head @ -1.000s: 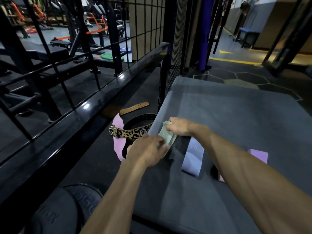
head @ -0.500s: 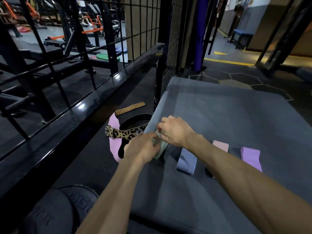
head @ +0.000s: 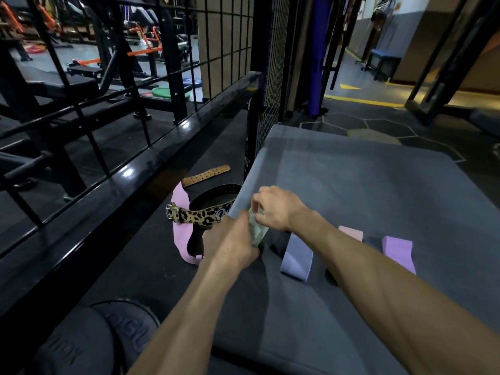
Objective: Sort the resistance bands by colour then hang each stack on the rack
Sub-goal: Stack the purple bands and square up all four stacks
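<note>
A pale green resistance band (head: 258,231) is bunched at the left edge of a grey padded platform (head: 365,185). My left hand (head: 230,240) grips its near end and my right hand (head: 276,207) pinches its upper end. On the platform to the right lie a lavender-blue band (head: 296,257), a pink band (head: 351,232) partly hidden behind my right forearm, and a purple band (head: 398,253). A black wire-grid rack (head: 230,44) stands behind.
On the dark floor left of the platform lie a leopard-print lifting belt (head: 200,216), a pink belt (head: 181,231) and a tan leather strap (head: 205,175). A black rail (head: 121,180) runs diagonally at the left. Black weight plates (head: 89,342) sit near my left elbow.
Both hands have gathered the green band closer together at the platform's edge. My view has shifted so the pink and purple bands now show to the right of my forearm.
</note>
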The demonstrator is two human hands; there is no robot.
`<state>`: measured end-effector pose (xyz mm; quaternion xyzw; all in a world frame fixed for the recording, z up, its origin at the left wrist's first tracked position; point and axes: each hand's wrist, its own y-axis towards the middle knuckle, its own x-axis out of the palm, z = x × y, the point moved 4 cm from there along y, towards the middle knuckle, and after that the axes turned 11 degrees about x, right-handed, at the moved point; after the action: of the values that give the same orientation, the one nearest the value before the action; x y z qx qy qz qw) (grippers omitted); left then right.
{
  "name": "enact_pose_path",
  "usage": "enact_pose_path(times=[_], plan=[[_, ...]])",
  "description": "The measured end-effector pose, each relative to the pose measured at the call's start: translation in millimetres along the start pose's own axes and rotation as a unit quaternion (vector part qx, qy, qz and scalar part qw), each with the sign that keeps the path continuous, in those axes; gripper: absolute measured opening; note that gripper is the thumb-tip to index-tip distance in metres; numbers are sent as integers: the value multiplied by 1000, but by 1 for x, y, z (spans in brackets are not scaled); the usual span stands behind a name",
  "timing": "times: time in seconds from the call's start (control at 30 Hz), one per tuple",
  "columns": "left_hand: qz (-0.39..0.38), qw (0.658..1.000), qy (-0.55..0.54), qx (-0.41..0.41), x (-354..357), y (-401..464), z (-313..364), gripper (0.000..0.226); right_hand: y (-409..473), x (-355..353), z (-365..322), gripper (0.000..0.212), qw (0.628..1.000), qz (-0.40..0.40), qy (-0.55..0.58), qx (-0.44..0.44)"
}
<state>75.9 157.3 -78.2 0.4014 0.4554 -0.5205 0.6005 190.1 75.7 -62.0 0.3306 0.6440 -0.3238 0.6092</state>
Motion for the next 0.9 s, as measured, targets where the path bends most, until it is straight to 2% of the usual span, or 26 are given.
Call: enact_pose_path(times=[0.17,0.3,0.4,0.47,0.67,0.9], plan=[[-47,999,-25,-3,4,0,-3,55,10,3,7,15,995,4,87,55],[-2,999,-54,9,3,0,-9,32,21,7,15,13,981,39,144,124],[19,998,-65,10,2,2,-12,24,29,12,26,17,966,-14,198,164],[19,997,-73,8,2,5,-13,23,29,14,31,22,962,-41,211,169],[-13,997,-78,22,10,13,-15,32,28,21,36,23,959,-35,225,172],[-27,996,-84,27,10,15,-17,38,21,14,27,23,976,-4,163,142]])
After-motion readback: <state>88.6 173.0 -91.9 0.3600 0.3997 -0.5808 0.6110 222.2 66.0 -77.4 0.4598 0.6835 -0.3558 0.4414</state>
